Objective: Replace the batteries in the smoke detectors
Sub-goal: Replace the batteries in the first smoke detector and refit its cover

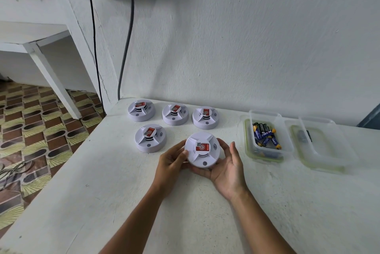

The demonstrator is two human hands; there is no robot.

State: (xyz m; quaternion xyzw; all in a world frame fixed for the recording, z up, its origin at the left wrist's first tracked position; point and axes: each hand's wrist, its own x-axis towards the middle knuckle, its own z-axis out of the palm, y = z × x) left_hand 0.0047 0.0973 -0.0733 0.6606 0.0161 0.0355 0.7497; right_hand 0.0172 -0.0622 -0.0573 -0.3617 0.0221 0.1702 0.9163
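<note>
White table [102, 192] bears four spare detectors [150, 138] beside battery tub [267, 136]

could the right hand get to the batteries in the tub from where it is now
Probably yes. The batteries lie in an open tub with no lid on, just right of the right hand, nothing between. But that hand is cradling the smoke detector, so it must let go first.

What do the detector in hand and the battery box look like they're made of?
Held smoke detector: likely moulded white plastic, smooth satin shell with crisp ribs, and a red paper-like sticker.
Battery box: apparently clear plastic, since the batteries show through its walls; greenish rim.
</note>
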